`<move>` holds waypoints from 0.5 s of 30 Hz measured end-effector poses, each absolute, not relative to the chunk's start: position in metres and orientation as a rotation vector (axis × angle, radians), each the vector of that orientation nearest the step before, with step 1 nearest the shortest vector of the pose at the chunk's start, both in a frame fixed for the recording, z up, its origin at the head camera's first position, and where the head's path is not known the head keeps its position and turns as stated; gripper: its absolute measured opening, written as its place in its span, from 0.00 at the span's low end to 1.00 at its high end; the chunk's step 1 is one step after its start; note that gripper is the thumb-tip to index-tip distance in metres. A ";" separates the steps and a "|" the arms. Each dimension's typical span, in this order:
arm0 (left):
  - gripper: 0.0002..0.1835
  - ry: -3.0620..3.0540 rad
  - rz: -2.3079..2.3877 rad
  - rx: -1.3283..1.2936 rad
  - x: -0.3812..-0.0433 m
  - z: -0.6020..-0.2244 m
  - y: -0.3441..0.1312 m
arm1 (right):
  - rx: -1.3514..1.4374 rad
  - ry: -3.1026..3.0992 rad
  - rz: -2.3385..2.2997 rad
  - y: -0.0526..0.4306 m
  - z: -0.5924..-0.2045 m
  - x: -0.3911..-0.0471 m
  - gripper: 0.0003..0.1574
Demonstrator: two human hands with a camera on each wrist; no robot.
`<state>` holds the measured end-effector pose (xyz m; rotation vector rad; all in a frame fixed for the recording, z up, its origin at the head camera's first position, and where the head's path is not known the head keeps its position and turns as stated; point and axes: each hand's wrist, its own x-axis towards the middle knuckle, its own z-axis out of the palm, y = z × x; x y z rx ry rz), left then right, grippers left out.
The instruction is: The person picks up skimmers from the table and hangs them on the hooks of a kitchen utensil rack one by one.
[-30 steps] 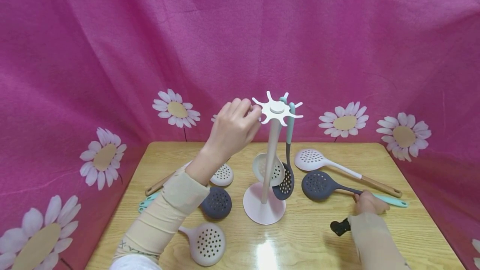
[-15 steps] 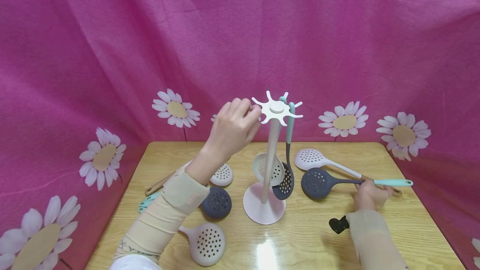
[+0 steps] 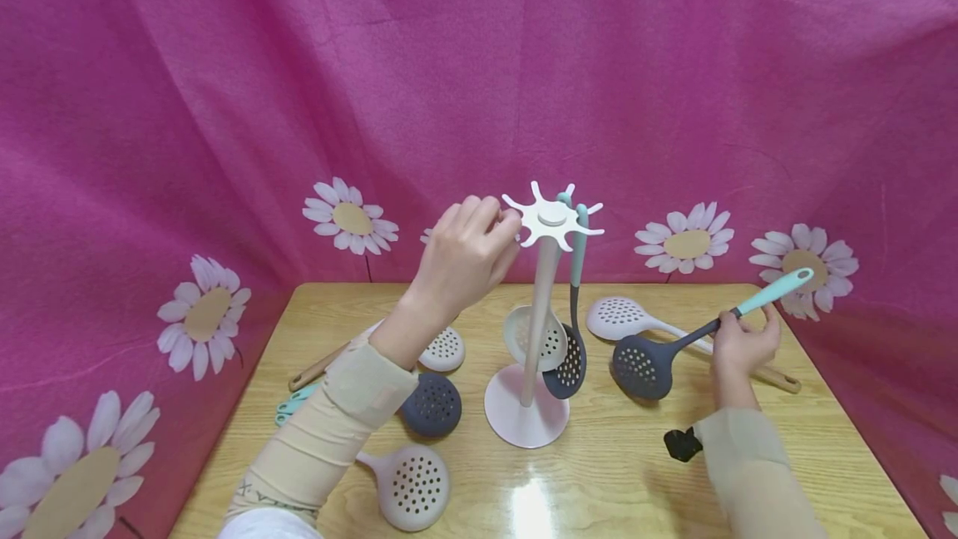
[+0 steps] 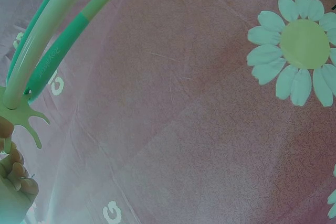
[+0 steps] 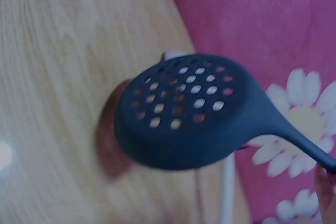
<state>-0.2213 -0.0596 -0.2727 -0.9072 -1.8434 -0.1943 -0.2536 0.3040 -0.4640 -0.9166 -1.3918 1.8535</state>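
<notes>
Charcoal and tilted, the skimmer [image 3: 662, 366] is just above the table [image 3: 614, 472], right of the white rack [image 3: 552, 215], pinched by the right hand [image 3: 743, 348] below its mint handle [image 3: 771, 293], perhaps leaving that end free; the left hand [image 3: 470, 246] grips the rack's top (probably steadying it).

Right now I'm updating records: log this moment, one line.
left hand: pinches stand; right hand: holds tilted dark spoon; stand: two hanging spoons
</notes>
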 end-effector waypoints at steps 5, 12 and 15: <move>0.03 -1.846 -0.195 -0.909 -0.222 -0.273 -0.060 | -0.769 -1.569 1.712 0.292 -0.442 -0.253 0.34; 0.02 -1.840 -0.196 -0.910 -0.221 -0.272 -0.060 | -0.541 -1.747 1.523 0.276 -0.416 -0.250 0.35; 0.02 -1.842 -0.196 -0.909 -0.221 -0.272 -0.060 | -0.423 -1.806 1.440 0.269 -0.405 -0.248 0.34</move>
